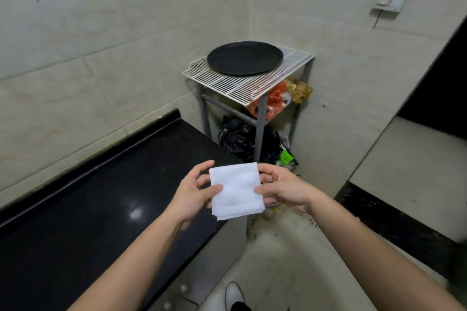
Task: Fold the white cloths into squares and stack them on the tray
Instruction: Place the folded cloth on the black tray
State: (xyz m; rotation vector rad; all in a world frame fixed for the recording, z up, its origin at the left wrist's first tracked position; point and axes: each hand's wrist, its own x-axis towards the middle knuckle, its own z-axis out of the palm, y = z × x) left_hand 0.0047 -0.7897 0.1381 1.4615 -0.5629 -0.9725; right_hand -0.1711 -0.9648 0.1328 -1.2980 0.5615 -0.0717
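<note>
White cloth (236, 190), folded square, is pinched by left hand (192, 195) and right hand (284, 189).

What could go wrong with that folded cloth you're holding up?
The folded white cloth is pinched at its sides by the left hand and right hand, in the air. If it slips, it could land on the speckled floor. Its layers might also fall open on the way to the black tray.
</note>
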